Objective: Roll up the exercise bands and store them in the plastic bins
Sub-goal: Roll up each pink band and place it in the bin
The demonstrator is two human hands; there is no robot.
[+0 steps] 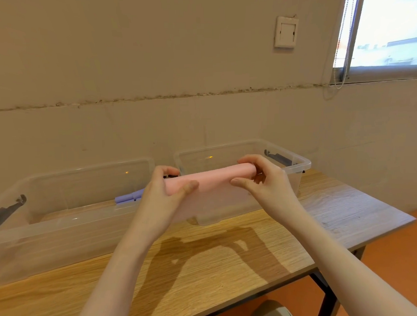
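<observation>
Two hands (pixel 166 190) (pixel 262 179), one pink band (pixel 210 179), two bins (pixel 63 224) (pixel 297 164)

The pink band (pixel 210 179) looks like thin, matt rubbery sheet, smooth and faintly translucent where its loose end hangs. The lilac roll (pixel 129 198) has the same matt, smooth look. The 2 bins, the left bin (pixel 63 229) and the right bin (pixel 297 165), are clear plastic, glossy, with small light glints on their walls; their latches (pixel 279 158) are dark opaque plastic. The table (pixel 218 264) top shows a wood-grain finish, smooth with a slight sheen, on dark metal-looking legs. The wall (pixel 152 65) is matt and uneven, with a rough, crumbling seam.
</observation>
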